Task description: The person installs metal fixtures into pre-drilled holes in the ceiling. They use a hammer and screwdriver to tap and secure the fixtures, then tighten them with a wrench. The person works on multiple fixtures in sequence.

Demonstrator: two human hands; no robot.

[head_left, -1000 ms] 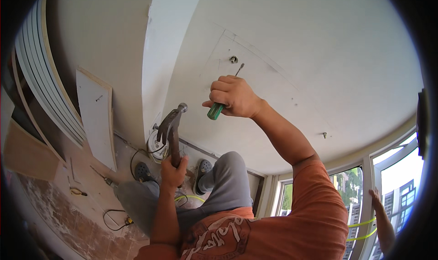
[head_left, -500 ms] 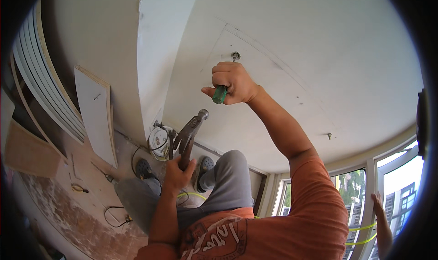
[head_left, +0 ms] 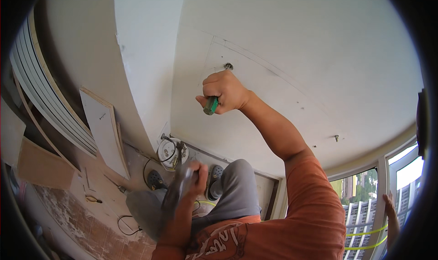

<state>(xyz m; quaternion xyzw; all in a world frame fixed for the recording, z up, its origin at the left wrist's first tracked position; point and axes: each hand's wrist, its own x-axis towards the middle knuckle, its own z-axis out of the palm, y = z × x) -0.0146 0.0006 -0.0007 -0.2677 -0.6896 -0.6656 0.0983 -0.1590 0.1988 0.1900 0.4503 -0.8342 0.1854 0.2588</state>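
Observation:
My right hand point(head_left: 223, 92) is wrapped round a green-handled screwdriver point(head_left: 211, 106). Its metal shaft points at a small dark hole point(head_left: 228, 66) in the pale wall point(head_left: 292, 45); the tip is hidden. Pencil lines are drawn on the wall around that hole. Lower down, near my lap, my left hand point(head_left: 197, 178) grips a claw hammer point(head_left: 175, 191), smeared by motion. The hammer is well apart from the screwdriver's handle.
A white bucket point(head_left: 168, 151) with a tool and cable stands by the wall corner. White boards point(head_left: 105, 127) and long curved strips point(head_left: 50, 91) lean at the left. Pliers point(head_left: 93, 199) lie on the dusty floor. Another person's hand point(head_left: 389, 204) touches the window frame at right.
My left hand has swung the hammer down and back, away from the screwdriver. My right hand keeps its grip near the hole. The whole view has shifted slightly.

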